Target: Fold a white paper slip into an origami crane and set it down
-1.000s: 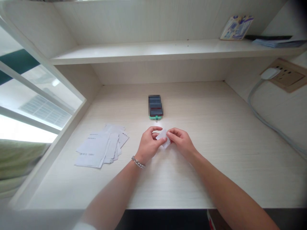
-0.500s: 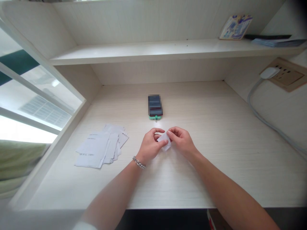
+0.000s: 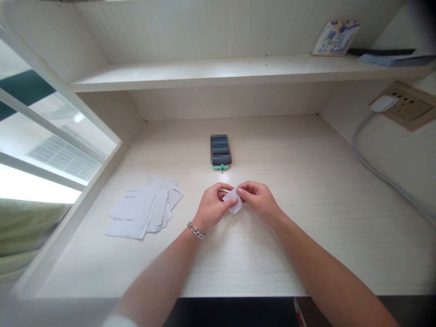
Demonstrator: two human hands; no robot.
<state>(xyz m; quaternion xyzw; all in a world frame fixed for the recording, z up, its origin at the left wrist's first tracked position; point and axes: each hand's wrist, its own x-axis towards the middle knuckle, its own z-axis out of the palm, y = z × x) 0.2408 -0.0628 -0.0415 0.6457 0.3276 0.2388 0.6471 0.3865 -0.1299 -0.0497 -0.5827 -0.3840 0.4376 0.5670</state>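
A small folded piece of white paper is held between both hands above the desk. My left hand grips it from the left, thumb lying across its face and fingers curled behind. With thumb and index finger, my right hand pinches the paper's upper right corner. The paper's back side is hidden by the left fingers. Beyond the hands lies a phone with a pixelated screen and a green piece at its near end. Loose white sheets, some with print, lie overlapping to the left.
The pale desk sits beneath a shelf bearing a small printed box and flat papers. On the right wall, a white plug with its cable is in a socket panel. A window frame borders the left side.
Both hands and the folded paper stay almost in place, with only a very slight shift of the fingers. The phone and the loose sheets have not moved.
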